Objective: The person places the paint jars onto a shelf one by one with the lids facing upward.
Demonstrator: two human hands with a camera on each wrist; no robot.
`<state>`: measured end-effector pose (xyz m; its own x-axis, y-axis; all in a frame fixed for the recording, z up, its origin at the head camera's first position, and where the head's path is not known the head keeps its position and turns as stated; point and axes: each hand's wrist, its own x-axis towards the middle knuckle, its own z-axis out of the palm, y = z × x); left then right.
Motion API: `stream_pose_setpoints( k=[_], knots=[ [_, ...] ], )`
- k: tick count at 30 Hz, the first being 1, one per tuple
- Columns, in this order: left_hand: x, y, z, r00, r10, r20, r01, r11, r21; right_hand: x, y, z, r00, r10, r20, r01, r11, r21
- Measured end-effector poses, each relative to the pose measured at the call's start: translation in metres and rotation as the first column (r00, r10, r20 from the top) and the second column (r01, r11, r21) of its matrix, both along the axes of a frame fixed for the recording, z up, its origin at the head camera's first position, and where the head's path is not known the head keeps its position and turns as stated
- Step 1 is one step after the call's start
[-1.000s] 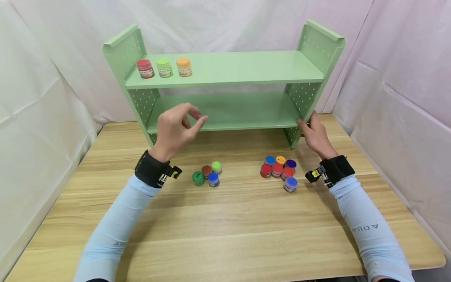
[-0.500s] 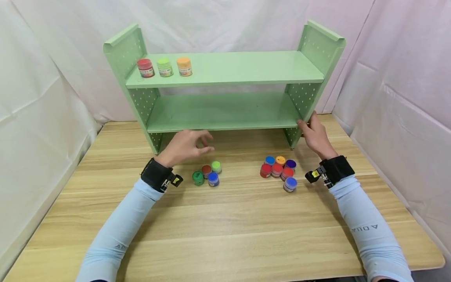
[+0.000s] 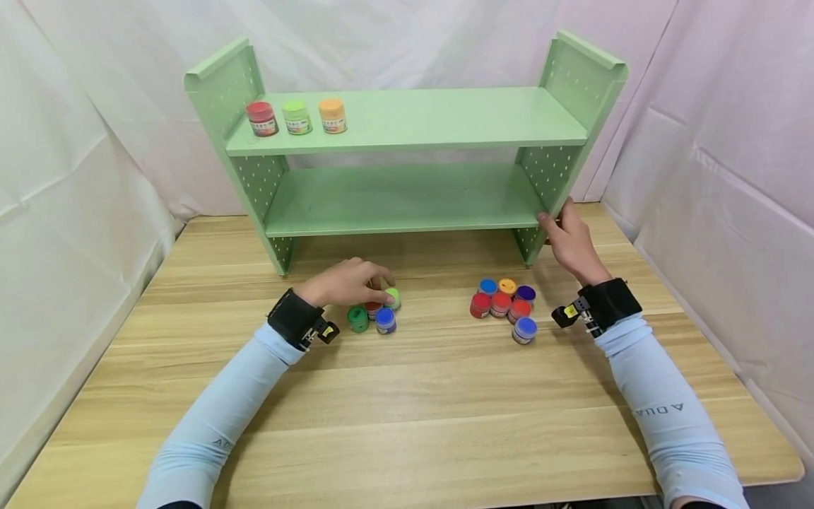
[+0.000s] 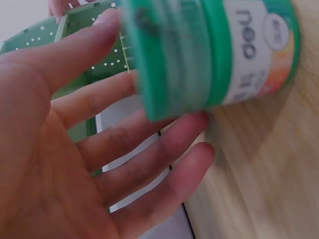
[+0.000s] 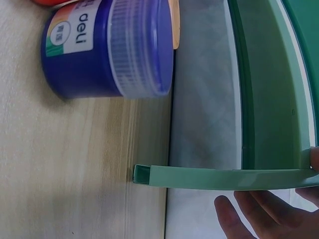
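Note:
My left hand (image 3: 350,283) reaches over a small cluster of paint jars, its thumb and index finger at a light green jar (image 3: 394,300). In the left wrist view the fingers (image 4: 149,159) spread fairly straight, and a dark green jar (image 4: 219,55) hides the index fingertip. Close by in the head view are a brown-red-lidded jar (image 3: 373,311), partly covered by the hand, and a blue jar (image 3: 385,321). My right hand (image 3: 572,244) grips the right side panel of the green two-tier shelf (image 3: 407,198), thumb at its front edge and fingers on the outer side.
Red (image 3: 261,119), lime (image 3: 297,117) and orange jars (image 3: 333,116) stand in a row on the top tier's left end. Several more jars cluster right of centre, with a blue-violet jar (image 3: 524,330) at the front. White curtains surround the wooden table (image 3: 432,424).
My left hand has come down from in front of the lower tier to the light green jar, moving forward-right to it. My right hand stays on the side panel.

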<state>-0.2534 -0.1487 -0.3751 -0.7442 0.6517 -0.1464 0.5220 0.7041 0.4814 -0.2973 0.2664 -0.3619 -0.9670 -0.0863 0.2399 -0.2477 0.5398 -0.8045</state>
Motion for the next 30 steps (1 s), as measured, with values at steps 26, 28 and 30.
stream_pose_setpoints(
  k=[26, 28, 30],
  knots=[
    [-0.008, -0.025, 0.007, 0.990, 0.108, -0.094, -0.113, 0.992, -0.054, 0.002, -0.002, 0.004, 1.000, 0.002, 0.000, -0.002, 1.000, -0.015],
    [-0.008, -0.025, 0.005, 0.991, 0.102, -0.083, -0.107, 0.992, -0.059, 0.009, -0.007, 0.010, 1.000, 0.006, 0.001, -0.006, 1.000, -0.014],
    [-0.009, -0.024, 0.003, 0.992, 0.102, -0.081, -0.107, 0.992, -0.070, 0.011, -0.009, 0.013, 1.000, 0.007, 0.003, -0.007, 1.000, -0.014]
  ],
)
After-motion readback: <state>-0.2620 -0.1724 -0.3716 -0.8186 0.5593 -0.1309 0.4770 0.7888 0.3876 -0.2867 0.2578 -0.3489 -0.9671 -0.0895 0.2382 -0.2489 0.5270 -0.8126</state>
